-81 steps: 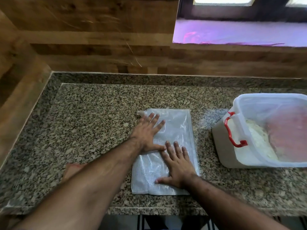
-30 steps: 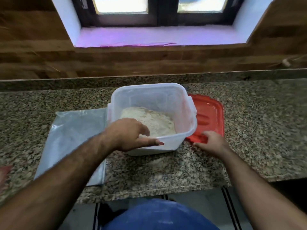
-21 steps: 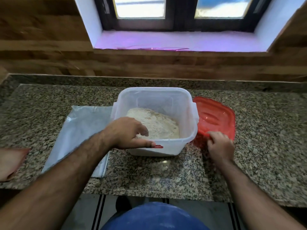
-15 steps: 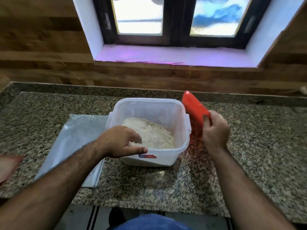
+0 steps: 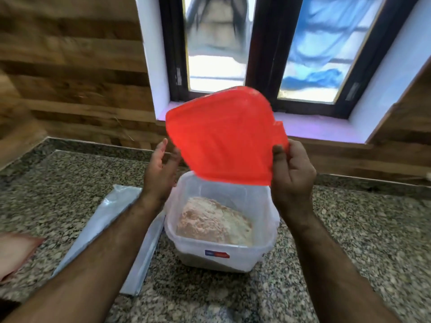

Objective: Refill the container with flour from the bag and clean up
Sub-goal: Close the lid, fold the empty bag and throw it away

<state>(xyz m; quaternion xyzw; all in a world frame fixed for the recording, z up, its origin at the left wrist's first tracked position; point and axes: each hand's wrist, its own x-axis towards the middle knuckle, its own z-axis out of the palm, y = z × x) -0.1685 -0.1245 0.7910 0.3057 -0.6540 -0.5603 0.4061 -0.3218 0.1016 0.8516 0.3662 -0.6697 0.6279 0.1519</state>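
A clear plastic container (image 5: 261,250) stands on the granite counter with a mound of flour (image 5: 213,223) inside. Above its far rim a red lid (image 5: 224,134) is held tilted in the air. My right hand (image 5: 291,173) grips the lid's right corner. My left hand (image 5: 161,169) is raised at the lid's left edge, fingers spread, touching or just beside it. The flattened clear bag (image 5: 105,227) lies on the counter left of the container, partly under my left forearm.
The granite counter (image 5: 349,241) runs back to a wooden wall with a window sill (image 5: 314,127) behind the lid. A pinkish object (image 5: 14,255) lies at the counter's left edge. Some flour dust shows on the stone near the front.
My right hand lifted the red lid off the counter and swung it up over the container. My left hand left the container's front rim and rose to the lid's left edge.
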